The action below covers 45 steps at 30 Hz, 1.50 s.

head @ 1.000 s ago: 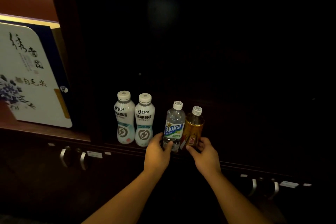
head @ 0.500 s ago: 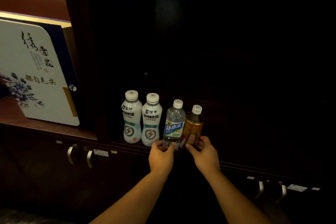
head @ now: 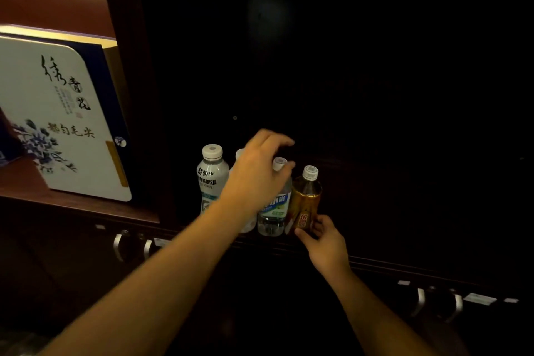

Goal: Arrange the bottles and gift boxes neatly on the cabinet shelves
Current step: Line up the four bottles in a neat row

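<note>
Several bottles stand in a row on the dark cabinet shelf (head: 375, 261). A white drink bottle (head: 211, 176) is leftmost; a second white bottle (head: 239, 154) is mostly hidden behind my left hand. To their right stand a clear water bottle (head: 274, 211) with a blue label and an amber tea bottle (head: 307, 196). My left hand (head: 257, 173) is raised above the bottle tops, fingers curled apart around the water bottle's cap, holding nothing. My right hand (head: 326, 243) grips the tea bottle's base with its fingertips. A white gift box (head: 60, 118) with blue flowers stands on the left shelf.
Metal drawer handles (head: 131, 246) sit below the left shelf, and another pair of handles (head: 436, 303) at the lower right. A dark upright panel (head: 130, 81) separates the two compartments. The shelf to the right of the tea bottle is dark.
My left hand has let go of the water bottle's base and risen to its cap. My right hand stays at the tea bottle's base. The view has shifted slightly left.
</note>
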Motion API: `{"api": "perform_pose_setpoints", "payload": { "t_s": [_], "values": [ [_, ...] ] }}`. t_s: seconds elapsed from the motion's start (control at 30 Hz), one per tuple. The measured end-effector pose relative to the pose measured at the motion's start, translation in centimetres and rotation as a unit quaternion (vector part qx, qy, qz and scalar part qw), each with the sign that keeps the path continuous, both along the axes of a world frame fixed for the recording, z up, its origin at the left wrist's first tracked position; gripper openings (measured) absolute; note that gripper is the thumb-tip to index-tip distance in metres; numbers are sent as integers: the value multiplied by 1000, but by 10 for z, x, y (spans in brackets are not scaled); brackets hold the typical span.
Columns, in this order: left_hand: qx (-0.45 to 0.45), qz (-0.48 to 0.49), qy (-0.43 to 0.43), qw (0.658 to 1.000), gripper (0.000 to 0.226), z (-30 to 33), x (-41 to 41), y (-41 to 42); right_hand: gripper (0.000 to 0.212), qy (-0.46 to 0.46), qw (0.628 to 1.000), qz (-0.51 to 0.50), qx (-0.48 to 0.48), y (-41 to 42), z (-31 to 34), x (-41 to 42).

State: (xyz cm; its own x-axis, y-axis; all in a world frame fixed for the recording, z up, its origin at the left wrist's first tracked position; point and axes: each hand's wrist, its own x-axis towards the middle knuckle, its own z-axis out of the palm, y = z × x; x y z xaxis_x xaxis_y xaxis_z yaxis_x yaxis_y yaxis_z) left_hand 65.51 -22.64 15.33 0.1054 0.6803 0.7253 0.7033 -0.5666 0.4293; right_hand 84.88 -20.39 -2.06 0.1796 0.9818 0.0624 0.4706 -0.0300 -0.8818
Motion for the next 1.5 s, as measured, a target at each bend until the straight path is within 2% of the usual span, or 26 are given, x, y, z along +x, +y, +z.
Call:
{"api": "perform_pose_setpoints", "payload": {
  "t_s": [0.03,0.1,0.17,0.2,0.43,0.67,0.87,1.13,1.33,1.5],
  "values": [
    [-20,11,72,997,48,15,-5,11,61,-3,1000,0,2,0,1,0],
    [-110,39,210,971,64,32,-10,29,60,-5,1000,1,6,0,2,-2],
    [-166,53,301,938,61,32,-11,39,60,-6,1000,0,7,0,2,-3],
    [-177,53,321,929,56,29,-12,42,60,-7,1000,-1,7,0,3,-3],
    [-205,23,273,940,44,16,-24,46,58,-10,1000,-4,4,-1,2,-5],
    [-202,22,260,944,44,11,-26,48,60,-17,1000,0,2,-3,4,-6],
    [-207,20,253,945,45,10,-29,47,50,-18,1000,0,-3,-7,6,-11],
    [-218,18,267,939,49,12,-28,42,53,-21,1000,5,-11,-12,8,-10],
    [-177,30,294,939,57,9,-31,36,61,-48,998,30,-25,-16,14,-8],
    [-88,55,286,953,46,2,-37,16,43,-66,997,25,10,-28,28,1]
  ]
}}
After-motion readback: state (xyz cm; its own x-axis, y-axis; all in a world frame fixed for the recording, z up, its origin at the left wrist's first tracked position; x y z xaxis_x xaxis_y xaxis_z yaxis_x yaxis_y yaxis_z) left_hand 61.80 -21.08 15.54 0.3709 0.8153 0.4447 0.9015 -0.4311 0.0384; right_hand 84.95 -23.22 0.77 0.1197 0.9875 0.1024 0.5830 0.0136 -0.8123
